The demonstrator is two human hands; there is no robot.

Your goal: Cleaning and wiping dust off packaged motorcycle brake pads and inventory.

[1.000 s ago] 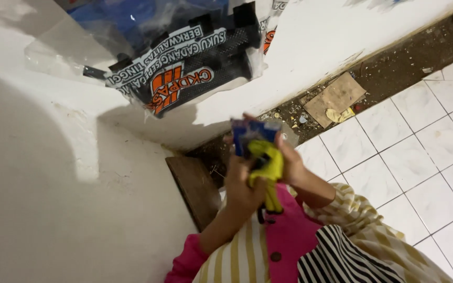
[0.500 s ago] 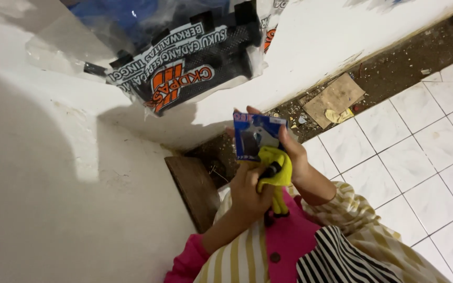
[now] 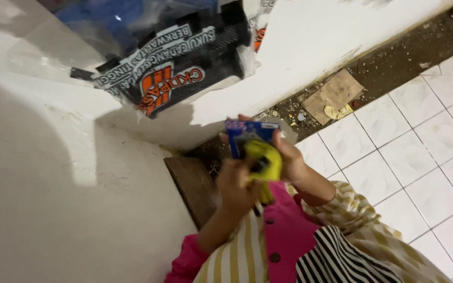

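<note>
Both my hands are raised in front of me near a wall corner. My left hand (image 3: 235, 187), with a pink sleeve, grips the lower part of a yellow plastic object (image 3: 265, 159). My right hand (image 3: 291, 160), with a beige patterned sleeve, holds a small blue card package (image 3: 248, 132) from its right side. The yellow object lies against the front of the blue package and covers its lower half. My hands touch each other around the two things.
A clear plastic bag (image 3: 174, 73) with black and orange printed packs hangs on the white wall. A brown wooden board (image 3: 191, 183) leans in the corner. A cardboard scrap (image 3: 333, 94) lies on a dirty strip beside the white tiled floor (image 3: 415, 141).
The blue package, held up with its face showing half a second ago, has tipped lower. The yellow object now sits higher over its front.
</note>
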